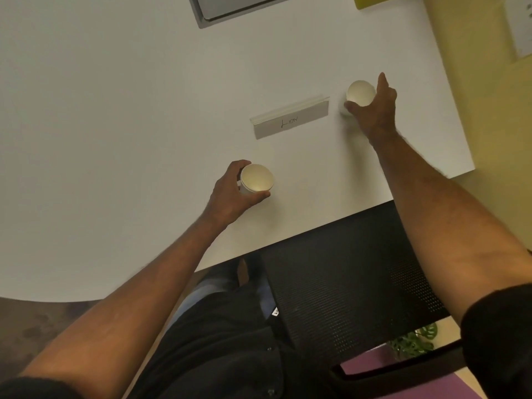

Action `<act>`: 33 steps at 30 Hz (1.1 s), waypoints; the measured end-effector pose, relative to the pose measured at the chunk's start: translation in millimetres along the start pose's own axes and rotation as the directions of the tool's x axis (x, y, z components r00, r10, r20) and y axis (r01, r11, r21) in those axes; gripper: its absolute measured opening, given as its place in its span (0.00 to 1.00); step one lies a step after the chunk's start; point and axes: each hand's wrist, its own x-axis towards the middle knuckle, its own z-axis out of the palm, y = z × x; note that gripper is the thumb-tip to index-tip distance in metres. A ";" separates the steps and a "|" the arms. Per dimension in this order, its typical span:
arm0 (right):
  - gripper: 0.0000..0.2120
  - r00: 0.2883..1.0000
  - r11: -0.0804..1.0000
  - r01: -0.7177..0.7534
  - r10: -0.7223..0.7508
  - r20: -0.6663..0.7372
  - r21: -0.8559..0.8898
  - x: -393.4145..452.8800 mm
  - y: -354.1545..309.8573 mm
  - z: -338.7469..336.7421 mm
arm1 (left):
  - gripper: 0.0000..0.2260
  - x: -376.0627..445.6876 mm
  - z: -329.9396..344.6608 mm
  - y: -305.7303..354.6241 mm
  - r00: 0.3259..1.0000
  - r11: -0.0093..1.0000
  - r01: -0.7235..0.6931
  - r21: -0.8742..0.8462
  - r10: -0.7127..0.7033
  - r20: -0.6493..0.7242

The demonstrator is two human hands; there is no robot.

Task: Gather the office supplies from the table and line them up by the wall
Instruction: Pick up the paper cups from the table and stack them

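Head view shows both hands engaged on a white tabletop [115, 110]. The left hand [230, 194] has its grip closed around the side wall of an upright paper cup [257, 178] near the front edge; thumb and fingers wrap the wall just below the rim. The right hand [374, 109] has its grip closed on a second paper cup [360, 93] farther back and to the right, with one finger extended clear of the cup. Both cups appear empty. A folded name card [290, 118] lies on the tabletop between the two cups, apart from both. Probable hazards: the thin cup walls will likely deform under excess squeeze, and a crushed cup may not stand true in the row. The right arm's return path passes just beside the card, so a low sweep could displace it. The yellow wall [489, 125] lies to the right, beyond the right-hand edge of the tabletop; a cup set too near that edge could tip off. Clearance is judged best behind and left of the card, where the surface is bare up to a grey tray-like object [230, 10] at the far end. A black mesh chair [345, 283] stands against the front edge beneath the right arm, limiting low elbow movement there.
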 end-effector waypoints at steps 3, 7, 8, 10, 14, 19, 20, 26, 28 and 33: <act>0.47 0.996 0.999 -0.007 0.004 -0.089 -0.034 -16.7 -3.8 -2.2 | 0.34 -3.5 -0.4 0.5 1.000 1.000 0.011 -0.003 -0.011 -0.003; 0.36 0.954 0.996 0.045 -0.067 -0.291 -0.081 -53.2 -15.6 0.4 | 0.33 -10.1 -3.8 4.8 1.000 1.000 0.018 -0.003 -0.018 -0.024; 0.32 0.939 0.994 0.064 -0.090 -0.333 -0.088 -63.2 -20.4 2.2 | 0.33 -11.9 -5.0 6.1 0.999 1.000 0.019 -0.004 -0.019 -0.031; 0.27 0.917 0.988 0.114 -0.143 -0.373 -0.100 -81.9 -31.8 7.4 | 0.33 -15.8 -7.6 7.3 0.999 1.000 0.016 -0.010 -0.017 -0.047; 0.23 0.925 0.961 0.271 -0.278 -0.261 -0.062 -119.5 -56.1 27.8 | 0.33 -26.7 -13.5 5.9 0.996 1.000 0.010 -0.030 -0.012 -0.085; 0.21 0.934 0.958 0.278 -0.286 0.212 0.068 -169.3 -91.3 59.6 | 0.31 -46.7 -25.9 1.0 0.990 0.999 0.010 -0.051 -0.017 -0.143; 0.22 0.900 0.965 0.251 -0.260 0.349 0.073 -181.6 -99.5 66.0 | 0.31 -51.6 -30.8 -0.5 0.988 0.998 0.005 -0.060 -0.015 -0.157; 0.27 0.609 0.979 0.200 -0.162 0.776 0.047 -264.3 -145.3 106.1 | 0.30 -82.3 -73.9 -23.8 0.975 0.993 -0.021 -0.113 -0.005 -0.223; 0.25 0.609 0.971 0.236 -0.175 0.773 0.034 -287.1 -159.7 120.6 | 0.33 -94.9 -92.0 -39.2 0.971 0.990 -0.012 -0.140 -0.022 -0.236; 0.25 0.609 0.956 0.293 -0.181 0.772 -0.007 -346.4 -196.1 170.1 | 0.36 -136.6 -144.6 -93.9 0.960 0.991 -0.030 -0.131 -0.008 -0.279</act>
